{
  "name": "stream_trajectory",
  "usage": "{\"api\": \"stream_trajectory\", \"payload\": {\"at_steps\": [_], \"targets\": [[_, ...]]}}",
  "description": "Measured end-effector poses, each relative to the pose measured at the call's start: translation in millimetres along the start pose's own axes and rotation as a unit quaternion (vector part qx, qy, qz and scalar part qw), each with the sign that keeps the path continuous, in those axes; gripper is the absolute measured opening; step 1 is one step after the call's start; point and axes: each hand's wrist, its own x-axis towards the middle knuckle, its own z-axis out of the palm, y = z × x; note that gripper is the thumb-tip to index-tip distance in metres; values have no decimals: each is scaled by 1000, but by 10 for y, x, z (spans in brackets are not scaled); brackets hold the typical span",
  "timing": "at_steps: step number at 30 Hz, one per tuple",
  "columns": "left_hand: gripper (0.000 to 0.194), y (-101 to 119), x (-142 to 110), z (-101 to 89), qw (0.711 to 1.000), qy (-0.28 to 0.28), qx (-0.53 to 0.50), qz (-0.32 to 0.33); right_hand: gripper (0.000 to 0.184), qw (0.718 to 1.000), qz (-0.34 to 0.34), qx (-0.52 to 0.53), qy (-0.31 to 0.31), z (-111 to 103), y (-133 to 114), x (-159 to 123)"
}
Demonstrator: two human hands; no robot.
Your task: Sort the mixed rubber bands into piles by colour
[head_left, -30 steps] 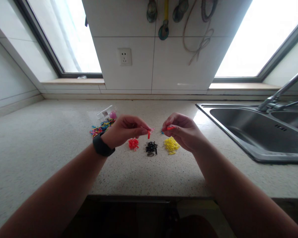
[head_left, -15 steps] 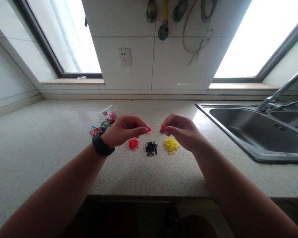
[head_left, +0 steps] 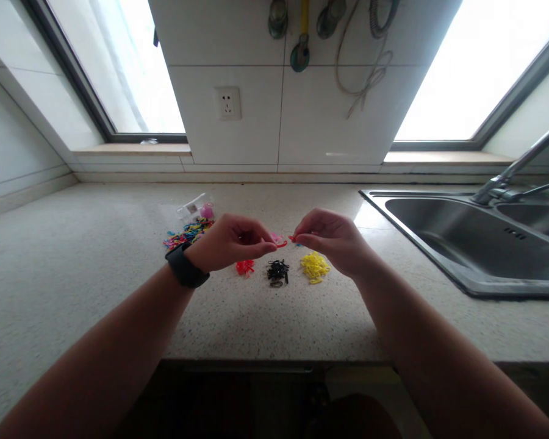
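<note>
My left hand (head_left: 231,244), with a dark band on its wrist, is closed in a pinch on a small red rubber band (head_left: 282,244). Facing it across a narrow gap, my right hand (head_left: 332,239) pinches another bit of red rubber band (head_left: 291,238). Pink bands (head_left: 277,236) show just behind the left fingertips, and a speck of blue (head_left: 298,245) is under the right ones. Nearer me lie a red pile (head_left: 244,267), partly behind my left hand, a black pile (head_left: 278,271) and a yellow pile (head_left: 315,267) of small rubber bands.
A mixed heap of coloured rubber bands (head_left: 190,234) lies left of my left hand, beside a clear plastic bag (head_left: 193,208) with something pink. A steel sink (head_left: 439,244) with a tap (head_left: 498,188) is set into the speckled counter (head_left: 274,329) on the right.
The red bands at my fingertips now stick out toward each other, where before they were bunched in the fingers. Both hands stay nearly in place, the right fingertips slightly further left.
</note>
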Motion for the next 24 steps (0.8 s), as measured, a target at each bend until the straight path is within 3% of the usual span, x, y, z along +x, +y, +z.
{"api": "stream_trajectory", "payload": {"at_steps": [24], "targets": [[21, -6, -2, -10, 998, -22, 50, 5, 22, 998, -6, -55, -8, 12, 17, 0]]}}
